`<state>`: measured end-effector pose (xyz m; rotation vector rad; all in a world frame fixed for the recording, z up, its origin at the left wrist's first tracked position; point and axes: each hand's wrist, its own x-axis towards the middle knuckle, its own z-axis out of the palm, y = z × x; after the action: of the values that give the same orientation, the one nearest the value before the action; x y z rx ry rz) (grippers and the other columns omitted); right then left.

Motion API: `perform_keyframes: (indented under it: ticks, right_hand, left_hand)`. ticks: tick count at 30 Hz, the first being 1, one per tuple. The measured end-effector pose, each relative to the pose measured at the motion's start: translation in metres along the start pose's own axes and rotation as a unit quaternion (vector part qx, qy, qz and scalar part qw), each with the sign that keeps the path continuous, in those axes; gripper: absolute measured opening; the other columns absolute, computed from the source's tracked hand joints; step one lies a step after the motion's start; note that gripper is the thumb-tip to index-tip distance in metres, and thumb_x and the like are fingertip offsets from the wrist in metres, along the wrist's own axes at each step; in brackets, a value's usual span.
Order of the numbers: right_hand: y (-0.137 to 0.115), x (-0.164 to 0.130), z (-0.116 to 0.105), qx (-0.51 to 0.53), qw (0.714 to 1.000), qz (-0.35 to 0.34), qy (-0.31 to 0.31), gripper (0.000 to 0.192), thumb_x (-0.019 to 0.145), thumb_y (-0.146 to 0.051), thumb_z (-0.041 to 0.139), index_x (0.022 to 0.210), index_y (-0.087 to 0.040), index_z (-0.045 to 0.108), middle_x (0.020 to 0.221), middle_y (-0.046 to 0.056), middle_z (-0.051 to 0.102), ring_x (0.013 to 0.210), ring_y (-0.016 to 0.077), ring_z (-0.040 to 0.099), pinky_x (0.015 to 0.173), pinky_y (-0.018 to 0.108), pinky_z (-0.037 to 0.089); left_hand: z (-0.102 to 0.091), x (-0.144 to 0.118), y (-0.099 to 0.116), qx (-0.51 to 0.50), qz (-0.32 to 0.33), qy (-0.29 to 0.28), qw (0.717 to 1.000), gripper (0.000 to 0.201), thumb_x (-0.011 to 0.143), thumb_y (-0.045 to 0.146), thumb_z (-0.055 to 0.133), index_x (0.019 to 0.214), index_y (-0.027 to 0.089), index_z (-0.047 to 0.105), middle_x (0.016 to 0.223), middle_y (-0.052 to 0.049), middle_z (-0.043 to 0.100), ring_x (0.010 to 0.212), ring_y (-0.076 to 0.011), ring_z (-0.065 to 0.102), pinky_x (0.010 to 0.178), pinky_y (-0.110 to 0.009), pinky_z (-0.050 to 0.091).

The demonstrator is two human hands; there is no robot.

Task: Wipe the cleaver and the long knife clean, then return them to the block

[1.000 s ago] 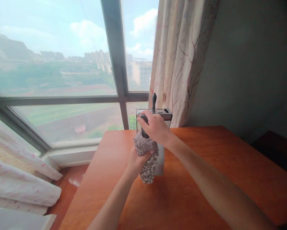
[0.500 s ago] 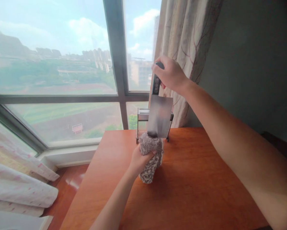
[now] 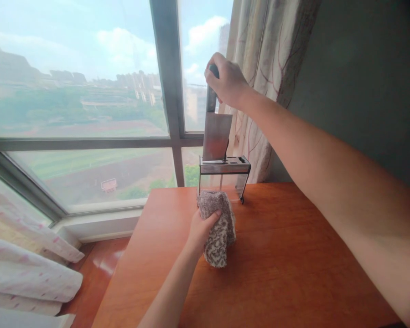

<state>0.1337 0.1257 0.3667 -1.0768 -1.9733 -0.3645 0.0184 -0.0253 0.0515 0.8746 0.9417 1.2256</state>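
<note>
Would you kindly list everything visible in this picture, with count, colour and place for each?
Broad steel cleaver with dark handle: one, silver, blade upright, its lower edge at the rack's top.
Steel-topped clear knife rack: one, silver and clear, far edge of table.
Fluffy speckled cloth: one, grey-brown, in front of rack.
Wooden table: one, orange-brown, centre and right.
Window with grey frame: one, left and centre.
Patterned curtain: one, beige with red lines, behind rack.
White spotted fabric: lower left.
Wall: grey-green, right.
Left hand: grips cloth.
Right hand: grips cleaver handle.
</note>
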Motion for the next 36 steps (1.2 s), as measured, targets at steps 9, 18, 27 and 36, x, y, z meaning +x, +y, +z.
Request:
perform_keyframes:
  ticks: [9, 18, 27, 36]
  right_hand:
    - [0.002, -0.005, 0.006, 0.028, 0.999, -0.006, 0.024, 0.006, 0.090, -0.023, 0.044, 0.086, -0.022, 0.047, 0.066, -0.002, 0.055, 0.060, 0.0124, 0.052, 0.059, 0.024, 0.040]
    - [-0.006, -0.002, 0.009, 0.011, 1.000, -0.005, -0.009, 0.008, 0.091, -0.027, 0.043, 0.090, -0.020, 0.048, 0.069, -0.003, 0.052, 0.056, 0.0092, 0.049, 0.061, 0.023, 0.040]
    - [0.002, -0.022, 0.036, 0.032, 0.998, 0.028, -0.045, 0.011, 0.090, -0.025, 0.041, 0.095, -0.018, 0.048, 0.070, -0.002, 0.053, 0.049, 0.0098, 0.051, 0.054, 0.023, 0.043]
    - [0.021, -0.073, 0.071, 0.120, 0.977, 0.123, -0.128, 0.016, 0.090, -0.030, 0.042, 0.100, -0.021, 0.050, 0.062, -0.002, 0.056, 0.042, 0.0139, 0.054, 0.048, 0.025, 0.044]
  left_hand:
    - [-0.003, 0.003, -0.002, -0.008, 0.014, 0.013, 1.000, 0.047, 0.063, 0.037, 0.079, 0.101, 0.011, 0.065, 0.094, -0.012, 0.071, 0.082, -0.0250, 0.066, 0.074, -0.034, 0.052]
    - [-0.004, 0.004, -0.003, -0.016, 0.004, 0.013, 1.000, 0.048, 0.065, 0.037, 0.078, 0.103, 0.011, 0.064, 0.095, -0.013, 0.071, 0.082, -0.0256, 0.067, 0.075, -0.035, 0.052]
    - [-0.003, 0.003, -0.001, -0.018, -0.014, 0.017, 1.000, 0.051, 0.063, 0.038, 0.079, 0.104, 0.011, 0.064, 0.095, -0.014, 0.071, 0.081, -0.0267, 0.067, 0.074, -0.036, 0.053]
    - [0.000, 0.001, 0.000, -0.024, -0.013, 0.007, 1.000, 0.050, 0.064, 0.037, 0.078, 0.105, 0.011, 0.064, 0.094, -0.013, 0.071, 0.081, -0.0259, 0.067, 0.074, -0.036, 0.053]
